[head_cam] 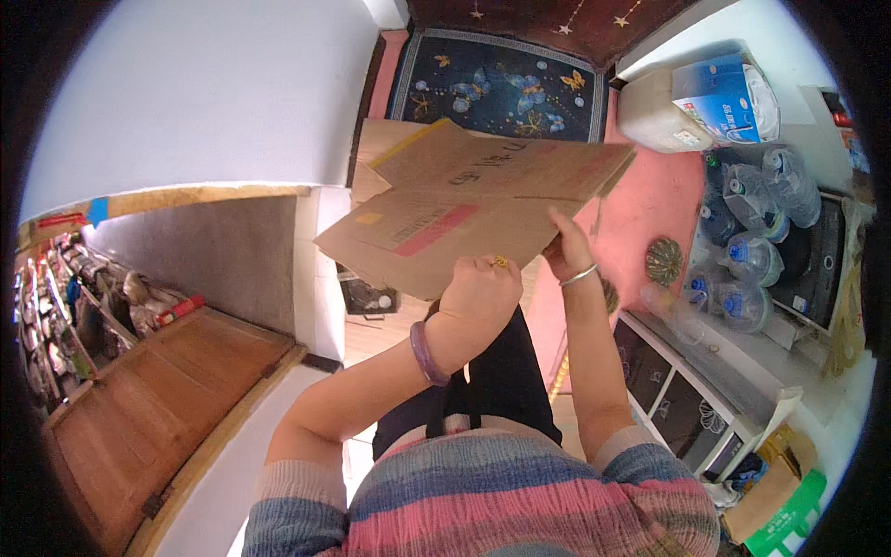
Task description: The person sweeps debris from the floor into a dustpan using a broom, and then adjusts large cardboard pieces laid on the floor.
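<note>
A flattened cardboard box (pixel 487 202), bearing writing and a red printed stripe, is held up in front of me, tilted. My left hand (pixel 484 303), with a yellow ring and a purple bangle at the wrist, is closed on its near edge. On the right edge my right hand (pixel 571 244), with a silver bangle, grips the cardboard, its thumb on top and the fingers partly hidden behind. More brown cardboard (pixel 390 136) shows beyond the box, partly covered by it.
A butterfly-patterned mat (pixel 501 90) lies beyond the cardboard. To the right are a large plastic container (pixel 651 118), several clear plastic bottles (pixel 748 261) on a cabinet (pixel 738 369), and a ribbed gourd-like object (pixel 663 261). A wooden door (pixel 174 390) is at the left.
</note>
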